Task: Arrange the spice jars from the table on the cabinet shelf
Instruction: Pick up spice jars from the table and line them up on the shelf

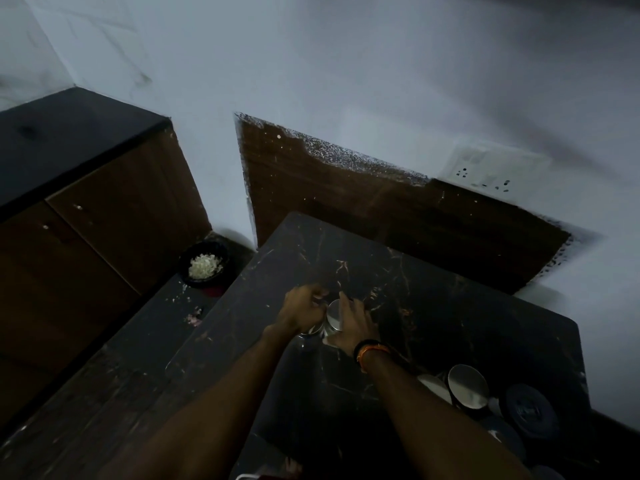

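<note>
Both hands meet over the middle of a dark marble table (pixel 450 323). My right hand (pixel 353 318) is wrapped around a spice jar with a silver lid (pixel 333 315). My left hand (pixel 303 311) grips a second metal jar (pixel 311 331) just left of it; most of that jar is hidden by the fingers. More jars stand at the table's near right corner: one with a silver lid (pixel 467 386) and one with a dark lid (pixel 530 410). A brown cabinet with a black top (pixel 104 202) stands at the left.
A black bowl of white bits (pixel 204 266) sits on the floor between the cabinet and the table. A brown panel (pixel 346 202) leans on the white wall behind the table, with a wall socket (pixel 485 174) above it. The scene is dim.
</note>
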Tool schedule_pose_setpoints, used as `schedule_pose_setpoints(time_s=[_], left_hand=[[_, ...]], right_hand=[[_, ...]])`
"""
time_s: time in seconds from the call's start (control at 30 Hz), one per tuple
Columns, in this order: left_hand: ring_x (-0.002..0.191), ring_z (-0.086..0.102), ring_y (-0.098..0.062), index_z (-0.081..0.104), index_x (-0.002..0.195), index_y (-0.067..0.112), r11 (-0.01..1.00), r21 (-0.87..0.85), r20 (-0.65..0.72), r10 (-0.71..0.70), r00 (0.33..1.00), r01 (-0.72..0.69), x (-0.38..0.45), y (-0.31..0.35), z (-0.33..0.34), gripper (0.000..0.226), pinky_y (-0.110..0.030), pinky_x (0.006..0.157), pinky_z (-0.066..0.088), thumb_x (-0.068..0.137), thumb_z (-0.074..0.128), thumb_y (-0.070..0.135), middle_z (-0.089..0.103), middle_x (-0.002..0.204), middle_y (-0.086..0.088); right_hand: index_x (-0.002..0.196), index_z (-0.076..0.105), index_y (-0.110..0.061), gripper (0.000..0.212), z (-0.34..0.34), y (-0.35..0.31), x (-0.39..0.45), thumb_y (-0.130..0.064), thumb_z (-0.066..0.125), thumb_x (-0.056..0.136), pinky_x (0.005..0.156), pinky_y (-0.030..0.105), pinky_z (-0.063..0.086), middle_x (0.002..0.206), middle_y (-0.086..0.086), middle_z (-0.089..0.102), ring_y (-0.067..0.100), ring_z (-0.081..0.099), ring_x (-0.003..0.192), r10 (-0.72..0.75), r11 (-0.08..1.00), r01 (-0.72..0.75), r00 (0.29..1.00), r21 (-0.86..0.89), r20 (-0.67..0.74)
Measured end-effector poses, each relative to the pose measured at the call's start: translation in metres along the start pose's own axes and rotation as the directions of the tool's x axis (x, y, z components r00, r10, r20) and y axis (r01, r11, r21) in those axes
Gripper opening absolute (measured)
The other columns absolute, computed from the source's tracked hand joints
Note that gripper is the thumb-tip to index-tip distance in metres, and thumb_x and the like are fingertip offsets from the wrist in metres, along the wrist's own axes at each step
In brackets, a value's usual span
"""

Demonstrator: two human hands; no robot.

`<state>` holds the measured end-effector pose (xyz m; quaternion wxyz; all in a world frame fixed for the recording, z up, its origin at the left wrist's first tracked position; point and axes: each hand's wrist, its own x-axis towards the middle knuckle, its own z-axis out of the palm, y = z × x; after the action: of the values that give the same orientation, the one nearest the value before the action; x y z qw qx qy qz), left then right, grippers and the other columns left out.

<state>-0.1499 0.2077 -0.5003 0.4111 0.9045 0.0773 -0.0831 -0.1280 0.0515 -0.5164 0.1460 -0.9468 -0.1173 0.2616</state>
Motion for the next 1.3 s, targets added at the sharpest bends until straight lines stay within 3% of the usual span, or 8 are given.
schedule_pose_setpoints(time_s=[0.17, 0.37, 0.57, 0.67, 0.87, 0.97, 1.07, 1.3], left_hand=[[0.107, 0.056, -0.007, 0.058, 0.126, 0.019, 0.999, -0.044, 0.010, 0.004, 1.000, -0.004, -0.001, 0.001, 0.005, 0.034, -0.021, 0.083, 0.044, 0.092, 0.063, 0.017, 0.059, 0.125, 0.001], [0.099, 0.056, 0.000, 0.059, 0.120, 0.025, 0.990, -0.140, 0.036, 0.009, 0.999, -0.004, -0.001, 0.010, 0.005, 0.029, -0.013, 0.072, 0.038, 0.095, 0.056, 0.011, 0.057, 0.115, 0.013], [0.103, 0.061, -0.007, 0.062, 0.122, 0.019, 0.960, -0.280, 0.003, -0.018, 1.000, 0.018, -0.002, 0.020, 0.013, 0.026, -0.019, 0.080, 0.047, 0.099, 0.051, 0.011, 0.064, 0.115, 0.002], [0.109, 0.062, -0.015, 0.063, 0.122, 0.018, 0.902, -0.427, 0.035, -0.056, 0.998, 0.066, -0.006, 0.028, 0.017, 0.027, -0.036, 0.094, 0.053, 0.100, 0.051, 0.011, 0.065, 0.118, 0.000], [0.113, 0.065, -0.027, 0.064, 0.124, 0.015, 0.544, -0.799, 0.203, -0.157, 0.967, 0.256, -0.023, 0.061, 0.029, 0.031, -0.044, 0.093, 0.056, 0.103, 0.043, 0.026, 0.067, 0.125, -0.013], [0.118, 0.063, -0.037, 0.061, 0.130, 0.014, 0.272, -0.864, 0.428, -0.047, 0.902, 0.424, -0.029, 0.074, 0.034, 0.041, -0.055, 0.093, 0.055, 0.101, 0.045, 0.038, 0.065, 0.129, -0.019], [0.125, 0.055, -0.048, 0.054, 0.137, 0.007, 0.035, -0.873, 0.487, 0.091, 0.868, 0.486, -0.037, 0.089, 0.038, 0.048, -0.068, 0.103, 0.042, 0.099, 0.050, 0.036, 0.056, 0.138, -0.029], [0.129, 0.050, -0.052, 0.046, 0.143, 0.003, -0.079, -0.927, 0.343, 0.215, 0.914, 0.366, -0.045, 0.126, 0.036, 0.052, -0.069, 0.109, 0.035, 0.095, 0.058, 0.018, 0.048, 0.143, -0.032]], right_hand=[[0.149, 0.020, -0.030, 0.094, 0.008, 0.004, -0.002, -0.054, 0.074, 0.077, 0.100, 0.047, 0.049, 0.146, 0.012, 0.035, 0.032, 0.044, 0.131, 0.007, 1.000, -0.005, 0.989, 0.015, -0.147], [0.145, 0.029, -0.033, 0.093, 0.003, 0.023, -0.011, -0.044, 0.083, 0.070, 0.098, 0.040, 0.048, 0.143, 0.007, 0.042, 0.028, 0.048, 0.128, 0.024, 0.989, 0.000, 0.987, 0.150, -0.161], [0.142, 0.040, -0.036, 0.090, -0.028, 0.051, -0.020, -0.030, 0.084, 0.063, 0.105, 0.039, 0.044, 0.142, 0.000, 0.047, 0.023, 0.048, 0.129, -0.033, 0.920, 0.097, 0.984, 0.381, -0.173], [0.138, 0.047, -0.039, 0.083, -0.056, 0.061, -0.031, -0.028, 0.083, 0.063, 0.107, 0.040, 0.042, 0.141, -0.009, 0.048, 0.018, 0.045, 0.132, -0.047, 0.814, 0.133, 0.985, 0.565, -0.164], [0.135, 0.055, -0.026, 0.084, -0.111, 0.069, -0.062, -0.009, 0.079, 0.057, 0.094, 0.037, 0.055, 0.138, 0.002, 0.055, 0.022, 0.055, 0.125, -0.167, 0.495, 0.246, 0.968, 0.833, -0.187], [0.141, 0.049, -0.017, 0.087, -0.130, 0.068, -0.076, -0.006, 0.072, 0.058, 0.097, 0.043, 0.054, 0.140, 0.008, 0.054, 0.026, 0.057, 0.124, -0.187, 0.381, 0.288, 0.955, 0.878, -0.232], [0.144, 0.046, -0.019, 0.086, -0.140, 0.070, -0.086, -0.005, 0.066, 0.061, 0.104, 0.052, 0.045, 0.140, 0.016, 0.054, 0.035, 0.055, 0.125, -0.172, 0.277, 0.310, 0.947, 0.910, -0.271], [0.142, 0.050, -0.019, 0.073, -0.158, 0.074, -0.092, -0.012, 0.065, 0.071, 0.112, 0.055, 0.038, 0.140, 0.021, 0.054, 0.040, 0.055, 0.126, -0.131, 0.030, 0.322, 0.940, 0.946, -0.315]])
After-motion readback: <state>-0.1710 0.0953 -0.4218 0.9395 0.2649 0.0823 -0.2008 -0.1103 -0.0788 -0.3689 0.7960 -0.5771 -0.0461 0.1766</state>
